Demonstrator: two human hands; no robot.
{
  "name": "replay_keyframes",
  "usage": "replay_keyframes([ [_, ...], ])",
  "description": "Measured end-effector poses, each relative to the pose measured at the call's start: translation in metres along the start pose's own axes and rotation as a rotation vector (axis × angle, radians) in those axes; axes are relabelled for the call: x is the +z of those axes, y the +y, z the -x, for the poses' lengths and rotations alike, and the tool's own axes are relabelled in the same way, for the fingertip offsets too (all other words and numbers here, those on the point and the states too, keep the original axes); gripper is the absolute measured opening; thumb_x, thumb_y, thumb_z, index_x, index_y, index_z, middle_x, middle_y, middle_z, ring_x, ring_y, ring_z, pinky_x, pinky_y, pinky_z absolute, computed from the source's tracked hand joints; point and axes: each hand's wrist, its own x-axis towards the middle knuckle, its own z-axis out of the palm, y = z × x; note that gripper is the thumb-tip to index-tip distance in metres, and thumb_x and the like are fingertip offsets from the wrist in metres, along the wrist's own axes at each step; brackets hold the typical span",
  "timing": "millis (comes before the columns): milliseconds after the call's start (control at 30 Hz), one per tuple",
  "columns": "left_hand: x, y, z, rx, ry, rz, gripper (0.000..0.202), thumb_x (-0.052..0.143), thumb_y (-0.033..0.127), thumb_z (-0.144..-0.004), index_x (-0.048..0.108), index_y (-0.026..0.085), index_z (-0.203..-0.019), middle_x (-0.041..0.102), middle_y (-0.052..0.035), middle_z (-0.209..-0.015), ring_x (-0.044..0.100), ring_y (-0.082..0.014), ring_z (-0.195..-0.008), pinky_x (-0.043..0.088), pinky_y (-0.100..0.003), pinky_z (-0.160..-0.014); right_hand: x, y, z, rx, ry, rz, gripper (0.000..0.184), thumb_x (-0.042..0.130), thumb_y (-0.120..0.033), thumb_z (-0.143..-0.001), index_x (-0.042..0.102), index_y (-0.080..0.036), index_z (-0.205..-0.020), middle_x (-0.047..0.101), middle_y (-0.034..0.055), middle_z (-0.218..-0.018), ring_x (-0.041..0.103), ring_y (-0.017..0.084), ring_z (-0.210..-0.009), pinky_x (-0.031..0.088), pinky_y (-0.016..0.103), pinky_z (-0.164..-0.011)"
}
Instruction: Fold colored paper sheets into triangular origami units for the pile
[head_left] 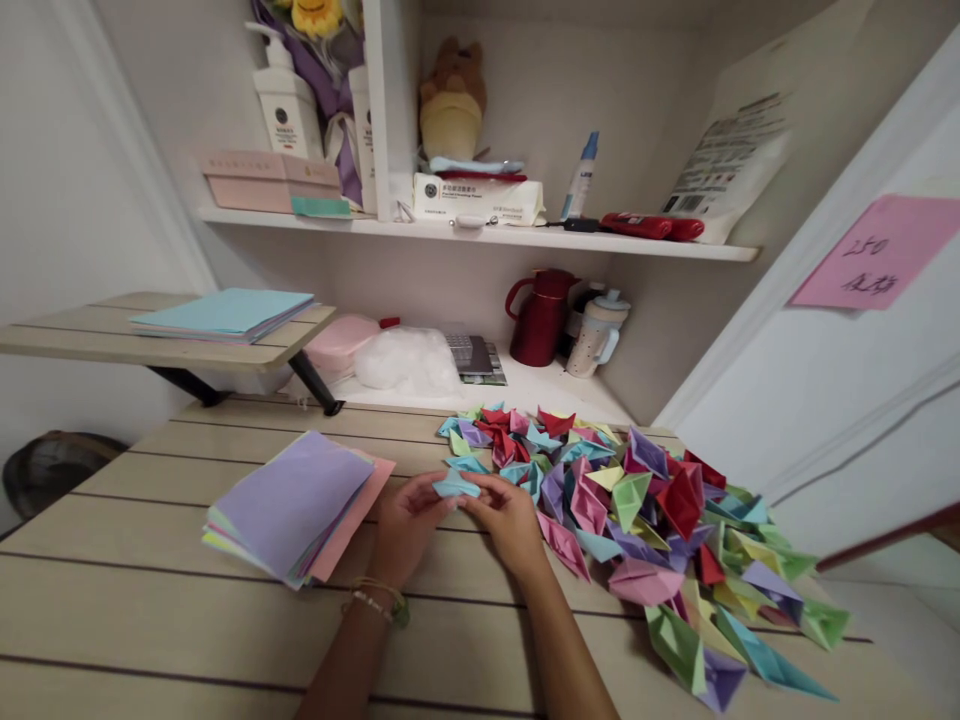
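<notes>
My left hand [405, 525] and my right hand [506, 515] meet over the wooden table [150, 600], both pinching a small light-blue folded paper boat [455, 487]. The left fingers grip its left end, the right fingers its right end. To the right of my hands spreads a big pile of folded paper boats [645, 530] in red, green, purple, pink and blue. On the left lies a stack of flat coloured paper sheets [296, 505], purple on top. My left wrist wears a beaded bracelet [379, 598].
A low wooden riser [150, 345] at the back left carries more blue sheets [225, 312]. Behind are a red jug [541, 315], a cup [596, 335], a plastic bag [409, 360]. A shelf [480, 238] holds bottles, boxes, a tissue pack. A pink note [877, 252] sticks on the right wall.
</notes>
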Motion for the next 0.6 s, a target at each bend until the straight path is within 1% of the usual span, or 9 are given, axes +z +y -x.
replay_keyframes([
  [67,-0.001,-0.003,0.0,0.02,-0.013,-0.061,0.036,0.072,0.021,-0.056,0.066,0.015,-0.091,0.068,-0.0047,-0.077,0.061,-0.0183,-0.073,0.049,-0.028,-0.069,-0.002,0.0,0.0,-0.004,-0.003,-0.008,0.034,0.07,-0.031,-0.062,0.068,-0.018,-0.094,0.053,-0.0001,-0.063,0.041,0.01,-0.052,0.038,0.022,-0.05],
  [133,-0.003,-0.007,-0.001,0.055,0.013,-0.138,0.034,0.07,0.023,-0.058,0.067,0.016,-0.091,0.068,-0.005,-0.078,0.06,-0.0186,-0.073,0.048,-0.027,-0.068,-0.002,-0.004,0.001,-0.001,-0.029,-0.027,0.034,0.069,-0.033,-0.064,0.068,-0.018,-0.095,0.056,0.0009,-0.065,0.042,0.01,-0.052,0.038,0.022,-0.049],
  [267,-0.01,-0.014,-0.004,0.095,0.043,-0.165,0.032,0.067,0.024,-0.062,0.067,0.016,-0.093,0.066,-0.0044,-0.078,0.059,-0.0191,-0.074,0.047,-0.028,-0.07,0.0,-0.011,0.002,0.005,-0.091,-0.06,0.034,0.063,-0.038,-0.07,0.068,-0.019,-0.098,0.063,0.0058,-0.076,0.051,0.015,-0.06,0.042,0.024,-0.051],
  [333,-0.011,-0.015,-0.005,0.11,0.042,-0.191,0.032,0.067,0.024,-0.063,0.066,0.017,-0.094,0.065,-0.004,-0.078,0.059,-0.019,-0.074,0.046,-0.028,-0.07,0.001,-0.012,0.003,-0.003,-0.079,-0.058,0.033,0.062,-0.038,-0.071,0.068,-0.019,-0.098,0.063,0.0049,-0.071,0.052,0.016,-0.06,0.042,0.025,-0.051],
  [400,-0.011,-0.014,-0.004,0.151,0.04,-0.247,0.03,0.065,0.023,-0.064,0.066,0.018,-0.094,0.065,-0.0036,-0.077,0.058,-0.0184,-0.073,0.046,-0.029,-0.07,0.001,-0.011,0.002,-0.01,-0.057,-0.054,0.031,0.061,-0.036,-0.071,0.068,-0.019,-0.096,0.062,0.0024,-0.062,0.051,0.014,-0.056,0.041,0.024,-0.05],
  [467,-0.009,-0.011,-0.002,0.209,0.057,-0.304,0.025,0.063,0.022,-0.066,0.067,0.019,-0.09,0.064,-0.0035,-0.079,0.057,-0.0182,-0.073,0.045,-0.029,-0.071,0.0,-0.01,0.002,-0.018,-0.055,-0.041,0.029,0.061,-0.035,-0.073,0.069,-0.018,-0.094,0.061,0.0015,-0.059,0.051,0.014,-0.053,0.041,0.024,-0.051],
  [533,-0.008,-0.007,-0.001,0.244,0.082,-0.343,0.022,0.063,0.022,-0.066,0.067,0.02,-0.088,0.064,-0.0035,-0.081,0.057,-0.0189,-0.074,0.045,-0.03,-0.071,0.0,-0.008,0.003,-0.031,-0.072,-0.012,0.029,0.061,-0.035,-0.073,0.069,-0.018,-0.095,0.064,0.0028,-0.064,0.054,0.015,-0.056,0.043,0.026,-0.053],
  [600,-0.008,-0.005,-0.001,0.259,0.104,-0.378,0.021,0.062,0.021,-0.066,0.067,0.02,-0.086,0.064,-0.0035,-0.081,0.057,-0.0197,-0.074,0.045,-0.031,-0.071,0.0,-0.006,0.003,-0.066,-0.089,0.05,0.029,0.062,-0.034,-0.072,0.068,-0.019,-0.097,0.067,0.0045,-0.073,0.058,0.018,-0.063,0.045,0.028,-0.059],
])
